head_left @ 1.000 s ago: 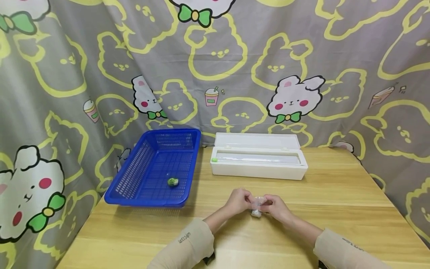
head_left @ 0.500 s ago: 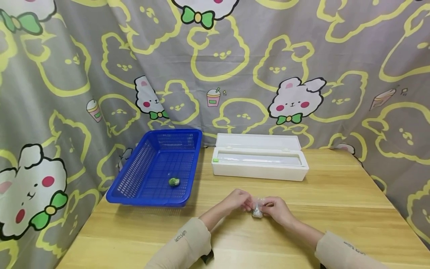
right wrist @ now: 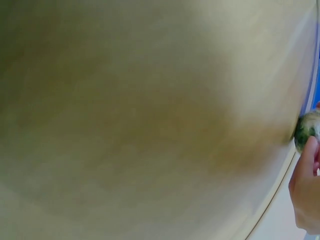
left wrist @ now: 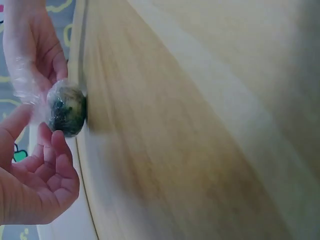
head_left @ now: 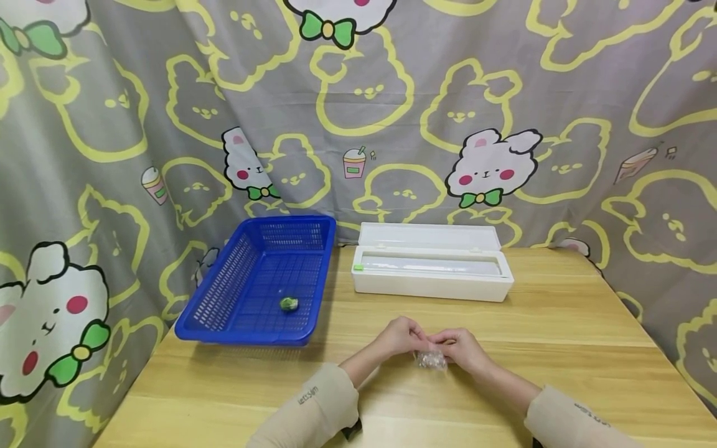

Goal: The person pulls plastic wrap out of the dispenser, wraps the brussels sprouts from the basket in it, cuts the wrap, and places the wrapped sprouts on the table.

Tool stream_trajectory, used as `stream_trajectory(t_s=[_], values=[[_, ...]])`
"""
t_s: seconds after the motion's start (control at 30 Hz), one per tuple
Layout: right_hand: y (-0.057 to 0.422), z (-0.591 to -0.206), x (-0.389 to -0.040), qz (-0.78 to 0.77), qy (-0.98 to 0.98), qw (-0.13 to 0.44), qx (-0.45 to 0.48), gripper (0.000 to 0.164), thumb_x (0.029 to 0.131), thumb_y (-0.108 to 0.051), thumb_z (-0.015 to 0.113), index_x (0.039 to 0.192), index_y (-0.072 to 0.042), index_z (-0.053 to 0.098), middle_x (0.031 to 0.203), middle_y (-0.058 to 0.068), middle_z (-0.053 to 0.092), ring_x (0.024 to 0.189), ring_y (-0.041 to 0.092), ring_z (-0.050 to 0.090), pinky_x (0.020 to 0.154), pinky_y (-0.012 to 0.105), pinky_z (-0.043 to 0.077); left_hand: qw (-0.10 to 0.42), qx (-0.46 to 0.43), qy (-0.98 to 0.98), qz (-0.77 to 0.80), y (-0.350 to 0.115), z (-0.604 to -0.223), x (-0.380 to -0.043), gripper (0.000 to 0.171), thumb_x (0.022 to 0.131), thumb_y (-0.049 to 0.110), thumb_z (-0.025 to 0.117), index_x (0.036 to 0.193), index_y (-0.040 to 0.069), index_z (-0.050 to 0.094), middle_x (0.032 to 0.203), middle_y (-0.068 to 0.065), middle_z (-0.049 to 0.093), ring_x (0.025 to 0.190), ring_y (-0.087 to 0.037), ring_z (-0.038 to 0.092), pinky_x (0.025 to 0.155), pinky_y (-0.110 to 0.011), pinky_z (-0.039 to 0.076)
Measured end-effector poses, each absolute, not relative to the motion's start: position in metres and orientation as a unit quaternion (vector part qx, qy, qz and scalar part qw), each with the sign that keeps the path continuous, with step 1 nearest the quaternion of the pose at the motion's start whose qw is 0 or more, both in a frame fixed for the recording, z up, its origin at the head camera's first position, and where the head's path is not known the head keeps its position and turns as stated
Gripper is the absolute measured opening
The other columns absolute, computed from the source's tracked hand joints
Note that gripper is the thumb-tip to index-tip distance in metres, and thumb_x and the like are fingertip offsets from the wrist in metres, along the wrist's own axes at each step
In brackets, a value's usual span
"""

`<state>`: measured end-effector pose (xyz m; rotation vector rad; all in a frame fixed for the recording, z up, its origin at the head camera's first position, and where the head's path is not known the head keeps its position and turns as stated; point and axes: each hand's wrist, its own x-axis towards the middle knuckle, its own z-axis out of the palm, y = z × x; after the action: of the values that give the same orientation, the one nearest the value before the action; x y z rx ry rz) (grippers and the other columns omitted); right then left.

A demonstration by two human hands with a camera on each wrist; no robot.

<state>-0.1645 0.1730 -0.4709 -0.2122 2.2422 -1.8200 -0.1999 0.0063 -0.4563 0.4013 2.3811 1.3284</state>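
Note:
A small round green-and-pale thing (left wrist: 70, 112), perhaps a vegetable, is wrapped in clear cling film (left wrist: 25, 85) and sits low over the wooden table. In the head view the wrapped bundle (head_left: 431, 359) shows just below both hands. My left hand (head_left: 400, 336) pinches the gathered film from the left, with its fingertips against the bundle. From the other side my right hand (head_left: 462, 348) pinches the film too, thumb and fingers meeting the left hand's. The right wrist view catches only part of the right hand (right wrist: 306, 190) beside the bundle at its edge.
A blue plastic basket (head_left: 221, 274) stands at the left with a small green wrapped piece (head_left: 289, 304) in it. Behind the hands is a long white box (head_left: 431, 287), its lid raised and a film roll inside. A patterned curtain hangs behind the table.
My left hand briefly drew away from the film, then came back to it. Both hands now meet above the bundle, whose film looks more spread toward me.

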Motion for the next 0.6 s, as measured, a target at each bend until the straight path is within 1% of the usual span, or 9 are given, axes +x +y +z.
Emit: stream_trajectory(t_s=[0.07, 0.1, 0.2, 0.3, 0.37, 0.5, 0.6], values=[[0.1742, -0.4716, -0.1662, -0.641, 0.750, 0.144, -0.073, 0.025, 0.083, 0.004, 0.058, 0.104, 0.017, 0.056, 0.104, 0.030, 0.060, 0.078, 0.015, 0.065, 0.068, 0.027, 0.053, 0.192, 0.148, 0.850, 0.468, 0.0057, -0.4552, -0.1986, 0.016, 0.069, 0.008, 0.077, 0.074, 0.001, 0.063, 0.061, 0.002, 0.057, 0.052, -0.006, 0.046, 0.048, -0.016, 0.039], [0.1745, -0.4719, -0.1668, -0.649, 0.741, 0.156, -0.067, 0.026, 0.084, 0.004, 0.056, 0.106, 0.017, 0.055, 0.103, 0.029, 0.061, 0.077, 0.015, 0.065, 0.068, 0.027, 0.053, 0.194, 0.149, 0.849, 0.468, 0.0053, -0.4551, -0.1984, 0.017, 0.068, 0.007, 0.077, 0.074, 0.001, 0.063, 0.062, 0.002, 0.057, 0.053, -0.006, 0.046, 0.049, -0.016, 0.039], [0.1746, -0.4729, -0.1681, -0.651, 0.738, 0.170, -0.049, 0.029, 0.085, 0.002, 0.050, 0.109, 0.016, 0.054, 0.087, 0.018, 0.066, 0.069, 0.011, 0.063, 0.064, 0.025, 0.053, 0.194, 0.154, 0.850, 0.465, 0.0038, -0.4556, -0.1978, 0.017, 0.067, 0.005, 0.077, 0.074, 0.002, 0.062, 0.062, 0.002, 0.056, 0.054, -0.007, 0.047, 0.050, -0.017, 0.040], [0.1750, -0.4727, -0.1675, -0.645, 0.742, 0.177, -0.038, 0.032, 0.086, -0.003, 0.048, 0.111, 0.015, 0.054, 0.077, 0.006, 0.066, 0.063, 0.009, 0.060, 0.062, 0.024, 0.053, 0.186, 0.167, 0.853, 0.458, 0.0023, -0.4565, -0.1974, 0.016, 0.067, 0.006, 0.077, 0.074, 0.003, 0.063, 0.062, 0.002, 0.057, 0.055, -0.007, 0.047, 0.051, -0.017, 0.041], [0.1756, -0.4726, -0.1667, -0.645, 0.742, 0.180, -0.039, 0.033, 0.086, -0.006, 0.051, 0.112, 0.014, 0.054, 0.079, 0.005, 0.066, 0.065, 0.010, 0.061, 0.063, 0.026, 0.053, 0.178, 0.179, 0.853, 0.457, 0.0008, -0.4576, -0.1980, 0.013, 0.071, 0.009, 0.076, 0.076, 0.003, 0.065, 0.064, 0.002, 0.059, 0.056, -0.006, 0.048, 0.052, -0.017, 0.041], [0.1767, -0.4722, -0.1668, -0.648, 0.736, 0.188, -0.053, 0.034, 0.085, -0.009, 0.059, 0.111, 0.014, 0.054, 0.090, 0.008, 0.065, 0.073, 0.013, 0.062, 0.069, 0.030, 0.053, 0.167, 0.191, 0.849, 0.463, -0.0021, -0.4587, -0.1995, 0.010, 0.077, 0.011, 0.071, 0.078, 0.002, 0.069, 0.069, -0.002, 0.065, 0.055, -0.006, 0.049, 0.052, -0.017, 0.041], [0.1769, -0.4714, -0.1676, -0.646, 0.735, 0.192, -0.073, 0.036, 0.085, -0.008, 0.060, 0.111, 0.015, 0.052, 0.089, 0.004, 0.063, 0.074, 0.012, 0.061, 0.069, 0.030, 0.053, 0.153, 0.198, 0.855, 0.454, -0.0016, -0.4588, -0.1994, 0.006, 0.076, 0.007, 0.071, 0.076, 0.001, 0.068, 0.067, -0.002, 0.065, 0.052, -0.005, 0.047, 0.049, -0.016, 0.040]])
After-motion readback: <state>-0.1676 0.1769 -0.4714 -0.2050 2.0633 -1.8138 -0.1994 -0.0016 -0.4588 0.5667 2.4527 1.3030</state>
